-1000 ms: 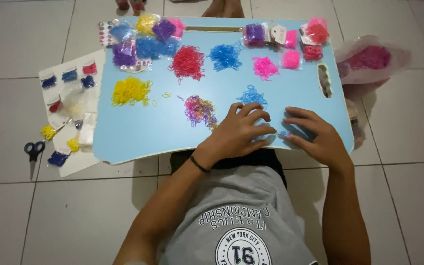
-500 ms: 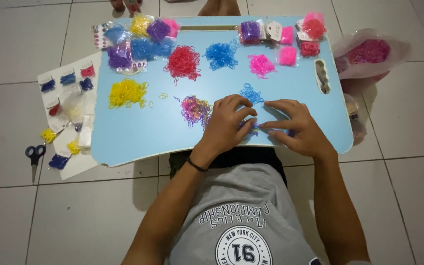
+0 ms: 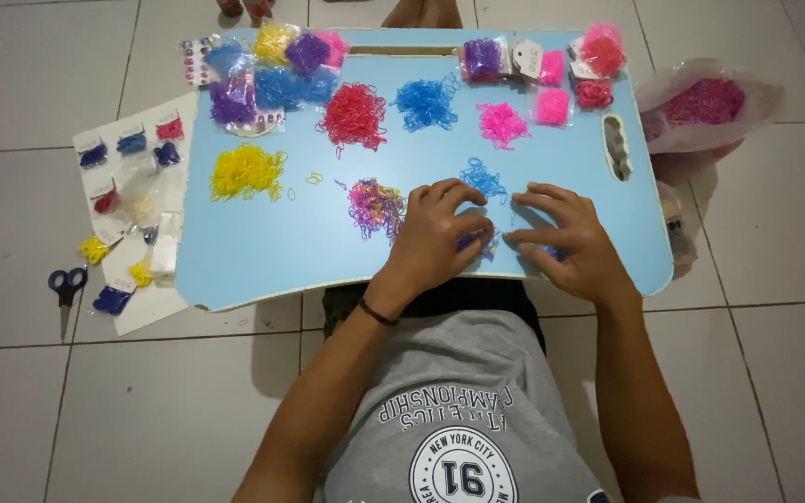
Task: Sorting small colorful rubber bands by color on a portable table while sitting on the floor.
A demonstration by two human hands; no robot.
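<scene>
- My left hand (image 3: pixel 435 240) lies palm down near the table's (image 3: pixel 263 251) front edge, fingers curled over a small clump of blue and purple bands (image 3: pixel 477 244); I cannot tell whether it pinches them.
- My right hand (image 3: pixel 570 244) rests just beside it, fingers spread and pressed flat on the tabletop, gripping nothing that I can see; its fingertips nearly meet the left's over the clump.
- Just past the fingertips sits a loose blue tangle (image 3: pixel 483 177), and to the left of my left hand a mixed pile (image 3: pixel 376 207).
- Toward the left edge lies a yellow pile (image 3: pixel 246 173).
- Nearer the back edge sit a red pile (image 3: pixel 355 115), a blue pile (image 3: pixel 426 101) and a pink pile (image 3: pixel 500 123).
- Small bags (image 3: pixel 267 70) of bands crowd the back left corner, more bags (image 3: pixel 552 70) the back right.
- On the floor left of the table: a card sheet (image 3: pixel 128 186) and scissors (image 3: pixel 65 287).
- Off the right edge sits a plastic bag (image 3: pixel 701 107) of pink bands.
</scene>
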